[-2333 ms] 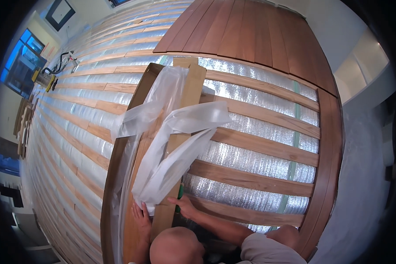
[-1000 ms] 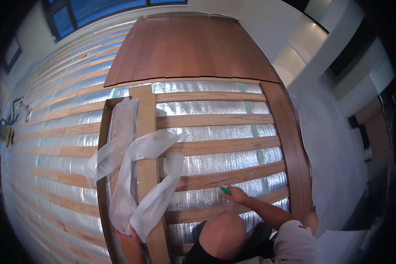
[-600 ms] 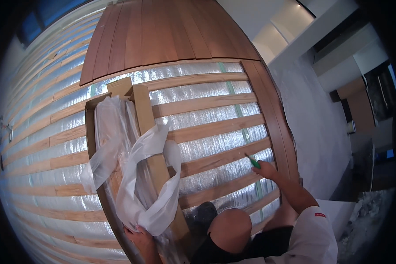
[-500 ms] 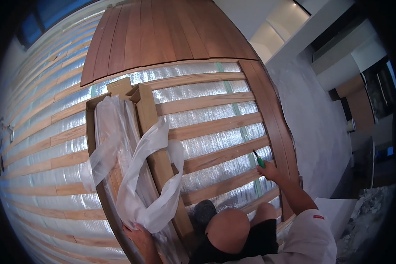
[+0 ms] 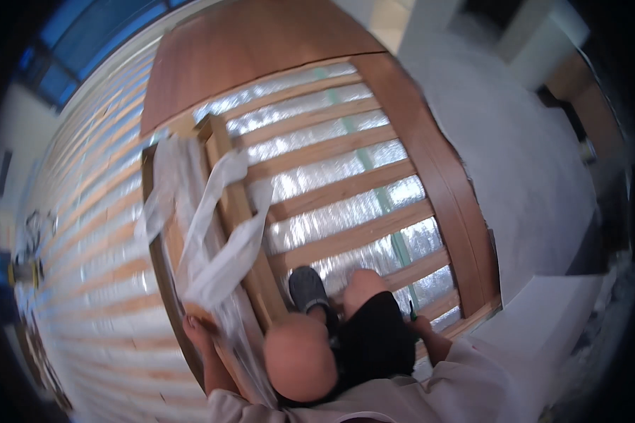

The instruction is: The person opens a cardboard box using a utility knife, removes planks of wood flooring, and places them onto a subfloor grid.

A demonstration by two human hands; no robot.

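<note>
A long cardboard box (image 5: 267,302) lies lengthwise on the floor battens to my left, its top open. In it are reddish wooden planks (image 5: 173,243) under torn, crumpled white plastic wrap (image 5: 219,271). My left hand (image 5: 200,333) rests at the planks beside the box's left wall; its fingers are blurred, and their grip does not show clearly. My right hand (image 5: 422,328), low beside my right thigh, is closed on a green-handled tool (image 5: 413,312) with a thin dark tip. My fingers hide part of its handle.
Pale wooden battens (image 5: 353,190) run across silver foil insulation (image 5: 339,222). Laid reddish floorboards (image 5: 261,42) cover the far end, and a board strip (image 5: 444,169) edges the right side. Beyond it lies grey floor covering (image 5: 522,169). My shoe (image 5: 307,287) stands beside the box.
My right hand has drawn back toward my thigh with the green-handled tool. My left hand has shifted up and left in view. My head view has moved, and my shoe and legs show more.
</note>
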